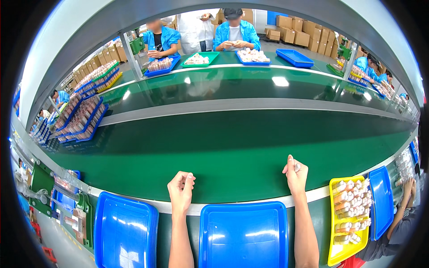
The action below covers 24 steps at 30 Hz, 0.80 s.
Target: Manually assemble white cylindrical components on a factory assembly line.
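My left hand hangs above the near edge of the green conveyor belt, its fingers curled in toward the thumb. Whatever it may hold is hidden. Farther right, my right hand is closed over the belt, with a small pale round thing showing at the fingers; its kind is too small to make out. Between my forearms lies a shallow blue tray, its bare bottom showing. Right of my right arm, a yellow tray holds several small bottles with pale tops.
Stacked blue trays stand at my left, another blue tray at far right. Filled trays sit on the belt's left end. Across the line, people in blue jackets work beside trays of goods. A metal rail divides the belts.
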Each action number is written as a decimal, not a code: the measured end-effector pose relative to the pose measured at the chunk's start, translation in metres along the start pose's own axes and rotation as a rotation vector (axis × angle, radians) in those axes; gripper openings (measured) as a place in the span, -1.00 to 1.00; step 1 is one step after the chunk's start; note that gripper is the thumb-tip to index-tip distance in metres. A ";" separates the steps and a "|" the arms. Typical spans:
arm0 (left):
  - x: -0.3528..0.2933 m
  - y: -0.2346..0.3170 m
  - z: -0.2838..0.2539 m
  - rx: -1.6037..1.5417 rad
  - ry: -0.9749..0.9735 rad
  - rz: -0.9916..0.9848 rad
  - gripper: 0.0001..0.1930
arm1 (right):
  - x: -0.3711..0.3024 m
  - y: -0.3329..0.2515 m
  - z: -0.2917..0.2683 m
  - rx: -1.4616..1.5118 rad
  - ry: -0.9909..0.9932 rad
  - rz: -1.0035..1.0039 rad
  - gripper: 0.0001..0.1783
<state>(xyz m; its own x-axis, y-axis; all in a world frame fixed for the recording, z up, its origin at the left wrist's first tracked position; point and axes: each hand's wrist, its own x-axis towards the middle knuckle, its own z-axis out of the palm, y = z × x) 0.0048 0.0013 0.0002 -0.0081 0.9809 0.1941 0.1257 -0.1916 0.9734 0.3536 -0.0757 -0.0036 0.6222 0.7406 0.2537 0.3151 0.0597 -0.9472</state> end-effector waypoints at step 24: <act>0.000 0.001 -0.001 0.002 -0.001 -0.023 -0.82 | -0.001 0.000 0.000 -0.004 -0.001 0.005 -0.41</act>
<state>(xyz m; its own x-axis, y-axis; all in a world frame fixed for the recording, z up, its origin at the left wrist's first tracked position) 0.0043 0.0008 0.0016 -0.0103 0.9852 0.1711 0.1271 -0.1684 0.9775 0.3533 -0.0763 -0.0033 0.6231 0.7415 0.2488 0.3150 0.0533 -0.9476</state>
